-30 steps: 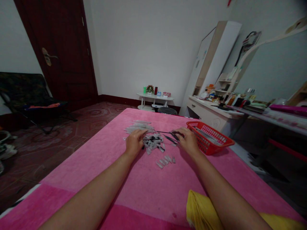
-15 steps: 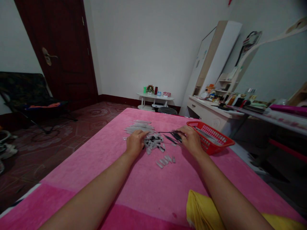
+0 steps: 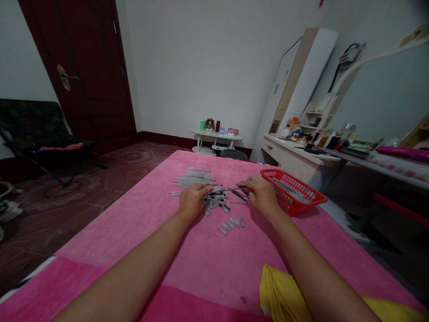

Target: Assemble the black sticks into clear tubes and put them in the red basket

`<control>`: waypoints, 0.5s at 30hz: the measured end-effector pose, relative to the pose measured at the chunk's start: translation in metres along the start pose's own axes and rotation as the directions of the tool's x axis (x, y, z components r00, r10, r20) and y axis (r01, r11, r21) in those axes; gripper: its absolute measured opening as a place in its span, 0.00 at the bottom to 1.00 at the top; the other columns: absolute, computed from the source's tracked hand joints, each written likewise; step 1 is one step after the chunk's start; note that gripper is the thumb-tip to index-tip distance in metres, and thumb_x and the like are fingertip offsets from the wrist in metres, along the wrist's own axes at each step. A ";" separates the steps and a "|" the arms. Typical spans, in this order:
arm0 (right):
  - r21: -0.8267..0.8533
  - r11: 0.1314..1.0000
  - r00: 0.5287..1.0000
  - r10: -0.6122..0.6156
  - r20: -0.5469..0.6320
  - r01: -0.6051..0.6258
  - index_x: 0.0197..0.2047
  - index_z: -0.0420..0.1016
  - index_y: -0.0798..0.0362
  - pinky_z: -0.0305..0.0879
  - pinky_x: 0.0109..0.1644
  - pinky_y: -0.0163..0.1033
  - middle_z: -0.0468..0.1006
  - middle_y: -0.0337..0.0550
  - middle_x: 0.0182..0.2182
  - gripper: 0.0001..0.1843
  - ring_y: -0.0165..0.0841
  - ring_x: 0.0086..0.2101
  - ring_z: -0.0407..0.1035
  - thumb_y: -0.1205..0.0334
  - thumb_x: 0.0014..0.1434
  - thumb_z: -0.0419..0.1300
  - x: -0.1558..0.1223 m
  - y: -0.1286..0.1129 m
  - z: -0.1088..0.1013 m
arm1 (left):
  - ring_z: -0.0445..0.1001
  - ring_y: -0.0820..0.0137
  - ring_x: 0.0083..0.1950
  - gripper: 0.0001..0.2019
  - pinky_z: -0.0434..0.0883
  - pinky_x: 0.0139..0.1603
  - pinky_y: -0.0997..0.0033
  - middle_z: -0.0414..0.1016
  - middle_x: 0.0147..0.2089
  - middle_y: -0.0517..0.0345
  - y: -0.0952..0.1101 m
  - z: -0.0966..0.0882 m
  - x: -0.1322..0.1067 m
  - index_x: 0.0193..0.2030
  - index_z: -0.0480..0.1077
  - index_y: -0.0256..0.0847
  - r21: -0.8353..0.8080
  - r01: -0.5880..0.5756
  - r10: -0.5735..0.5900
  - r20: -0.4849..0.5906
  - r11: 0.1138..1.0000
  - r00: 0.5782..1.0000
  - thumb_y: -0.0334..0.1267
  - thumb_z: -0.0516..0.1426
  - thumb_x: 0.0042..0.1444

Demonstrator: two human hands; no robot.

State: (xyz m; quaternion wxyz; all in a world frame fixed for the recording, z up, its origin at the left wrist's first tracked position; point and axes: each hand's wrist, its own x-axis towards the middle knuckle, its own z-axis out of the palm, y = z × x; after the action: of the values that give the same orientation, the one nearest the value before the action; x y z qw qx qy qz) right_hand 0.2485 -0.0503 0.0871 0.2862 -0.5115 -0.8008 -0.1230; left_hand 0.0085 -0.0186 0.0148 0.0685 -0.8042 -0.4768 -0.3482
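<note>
My left hand (image 3: 193,201) is closed at the left side of a loose pile of small clear and black pen parts (image 3: 216,199); its fingertips are partly hidden among them. My right hand (image 3: 263,194) pinches a thin dark rod, which looks like a pen refill (image 3: 229,190), pointing left toward my left hand. More dark refills (image 3: 238,195) lie under and beside my right fingers. Behind my left hand is a stack of clear pen barrels (image 3: 194,177). Several clear caps (image 3: 231,223) lie in a row nearer to me.
A red plastic basket (image 3: 291,206) holding long thin pens stands just right of my right hand. Pink cloth (image 3: 208,264) covers the table. A yellow cloth (image 3: 283,293) lies under my right forearm. Beyond are a low white table (image 3: 217,134) and a dresser (image 3: 284,154).
The refill in my right hand has come slightly lower and to the left, over the pile. My right hand has shifted a little left; my left hand's fingers have moved slightly right.
</note>
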 end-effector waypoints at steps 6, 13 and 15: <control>0.312 0.950 0.998 0.041 -0.041 -0.026 0.40 0.77 0.54 0.65 0.44 0.38 0.78 0.45 0.37 0.13 0.34 0.37 0.71 0.74 0.54 0.56 0.000 -0.005 0.022 | 0.71 0.66 0.45 0.19 0.66 0.39 0.72 0.76 0.43 0.57 0.002 0.000 0.000 0.50 0.74 0.51 -0.041 -0.030 0.030 -0.005 0.999 1.000 0.28 0.53 0.56; 0.239 0.951 0.981 0.193 0.029 -0.194 0.39 0.78 0.54 0.63 0.45 0.37 0.79 0.46 0.37 0.10 0.34 0.39 0.71 0.68 0.54 0.58 -0.009 0.002 0.043 | 0.71 0.66 0.45 0.19 0.67 0.42 0.71 0.76 0.41 0.56 -0.003 -0.001 0.000 0.49 0.74 0.47 -0.093 0.047 -0.050 -0.036 0.995 0.998 0.26 0.52 0.55; 0.165 0.962 0.969 0.195 0.150 -0.219 0.39 0.79 0.53 0.63 0.44 0.35 0.79 0.45 0.37 0.11 0.34 0.39 0.71 0.68 0.53 0.59 -0.012 0.001 0.047 | 0.71 0.65 0.45 0.18 0.68 0.42 0.70 0.76 0.41 0.56 -0.004 -0.001 0.000 0.49 0.74 0.46 -0.095 0.056 -0.060 -0.033 0.994 0.998 0.27 0.52 0.56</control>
State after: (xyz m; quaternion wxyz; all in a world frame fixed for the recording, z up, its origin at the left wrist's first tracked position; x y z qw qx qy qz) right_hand 0.2375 -0.0358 0.0422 0.2888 -0.5714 -0.7680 0.0148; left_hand 0.0050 -0.0168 0.0149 0.0287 -0.7861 -0.4816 -0.3864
